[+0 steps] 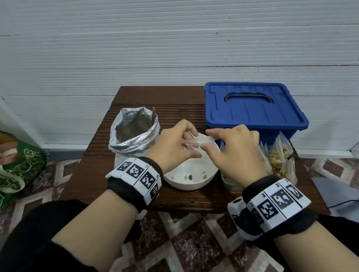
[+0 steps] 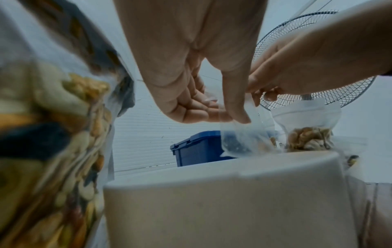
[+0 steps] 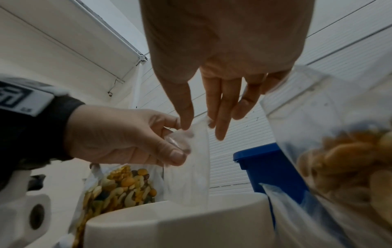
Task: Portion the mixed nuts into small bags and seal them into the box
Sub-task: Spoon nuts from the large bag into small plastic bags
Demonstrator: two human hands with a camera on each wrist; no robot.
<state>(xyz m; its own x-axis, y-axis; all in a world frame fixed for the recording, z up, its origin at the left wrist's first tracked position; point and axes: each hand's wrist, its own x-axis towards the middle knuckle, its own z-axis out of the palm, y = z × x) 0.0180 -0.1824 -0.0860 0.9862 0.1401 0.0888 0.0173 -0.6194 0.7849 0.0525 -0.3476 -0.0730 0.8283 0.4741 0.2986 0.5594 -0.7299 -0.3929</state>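
Here, a small clear bag (image 1: 199,143) held up above the white bowl (image 1: 191,174), pinched at its mouth by both grips: left hand (image 1: 175,144) curled on one edge, right hand (image 1: 233,150) nipping the other between thumb and fingertips (image 3: 186,124). Thin, limp, near weightless and slippery by the look; best taken at the two lips of the opening and drawn apart, never by the floppy body. Only a few nuts lying in the bowl. Close on the left, the big foil nut pouch (image 1: 132,132) standing open; filled bags (image 1: 280,158) crowding just right of the bowl, easily knocked by the right wrist. Blue box (image 1: 253,108) behind on the surface (image 1: 101,157), lid shut and needing opening before packing
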